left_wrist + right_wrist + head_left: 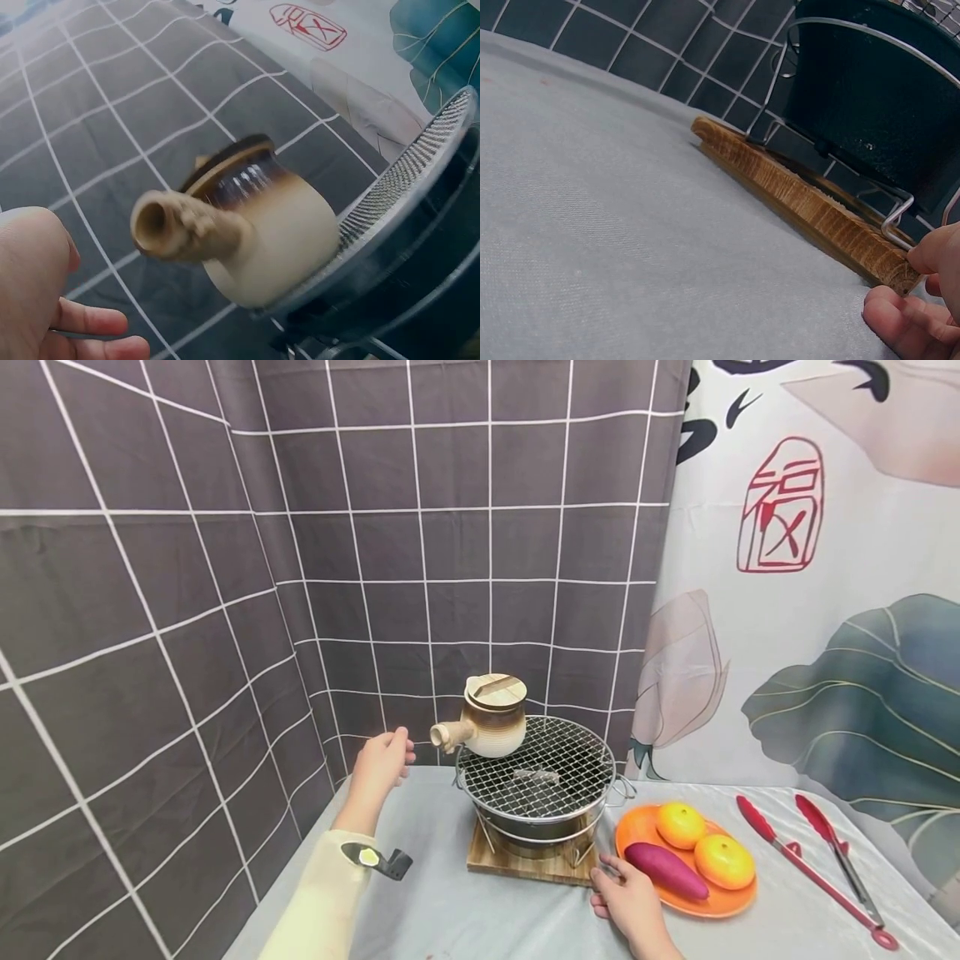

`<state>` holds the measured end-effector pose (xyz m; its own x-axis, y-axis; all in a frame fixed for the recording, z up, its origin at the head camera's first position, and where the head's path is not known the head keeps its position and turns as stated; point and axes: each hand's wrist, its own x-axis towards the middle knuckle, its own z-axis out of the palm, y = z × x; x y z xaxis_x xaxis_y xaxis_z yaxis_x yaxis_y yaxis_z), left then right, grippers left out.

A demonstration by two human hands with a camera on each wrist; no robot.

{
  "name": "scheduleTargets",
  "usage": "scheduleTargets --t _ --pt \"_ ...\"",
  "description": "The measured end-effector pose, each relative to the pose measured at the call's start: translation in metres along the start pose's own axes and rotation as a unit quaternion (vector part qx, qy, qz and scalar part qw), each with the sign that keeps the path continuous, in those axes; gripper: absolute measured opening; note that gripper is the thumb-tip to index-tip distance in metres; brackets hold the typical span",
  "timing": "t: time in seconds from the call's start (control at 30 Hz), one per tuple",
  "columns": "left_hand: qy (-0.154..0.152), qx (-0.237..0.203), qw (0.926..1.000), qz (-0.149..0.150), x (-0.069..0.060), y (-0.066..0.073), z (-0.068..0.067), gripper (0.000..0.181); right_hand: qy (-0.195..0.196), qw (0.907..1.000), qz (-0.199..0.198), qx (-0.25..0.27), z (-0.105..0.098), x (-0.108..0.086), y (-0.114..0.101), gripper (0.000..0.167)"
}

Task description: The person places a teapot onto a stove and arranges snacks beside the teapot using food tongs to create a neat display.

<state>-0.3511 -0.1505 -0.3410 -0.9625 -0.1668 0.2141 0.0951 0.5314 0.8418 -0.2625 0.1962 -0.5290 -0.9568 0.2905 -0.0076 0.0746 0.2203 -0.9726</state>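
A small clay teapot with a brown-and-cream body, a wooden lid and a hollow side handle stands on the left part of a round wire grill rack. My left hand hovers left of the handle, apart from it, its fingers loosely bent and holding nothing; in the left wrist view the fingertips show below the handle. The rack covers a dark round stove in a wire stand on a wooden board. At the board's front right corner my right hand grips the edge between thumb and fingers.
Right of the board lies an orange plate with two orange citrus fruits and a purple sweet potato. Red-tipped tongs lie farther right on the pale tablecloth. A grey checked curtain hangs close behind and left.
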Motion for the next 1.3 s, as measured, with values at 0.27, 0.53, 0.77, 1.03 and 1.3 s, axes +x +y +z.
scheduleTargets --t 0.27,0.53,0.77,1.03,1.3 --pt "-0.015 -0.041 0.9987 -0.025 -0.014 -0.032 0.024 0.04 0.003 1.0 -0.005 0.006 0.0 0.001 0.002 0.046" --pt "-0.042 -0.091 0.9929 -0.065 -0.03 -0.059 0.053 0.032 0.0 1.0 -0.006 0.003 0.0 0.002 0.002 0.047" --pt "-0.066 -0.133 0.984 -0.099 -0.039 -0.074 0.073 0.029 -0.001 0.9999 -0.01 0.008 0.001 0.001 0.001 0.046" --pt "-0.118 -0.178 0.968 -0.132 -0.053 -0.091 0.093 0.031 -0.003 1.0 -0.008 0.004 0.0 0.002 0.001 0.047" --pt "-0.158 -0.19 0.9592 -0.136 -0.062 -0.098 0.107 0.03 -0.001 1.0 0.0 -0.003 -0.001 0.0 -0.002 0.047"
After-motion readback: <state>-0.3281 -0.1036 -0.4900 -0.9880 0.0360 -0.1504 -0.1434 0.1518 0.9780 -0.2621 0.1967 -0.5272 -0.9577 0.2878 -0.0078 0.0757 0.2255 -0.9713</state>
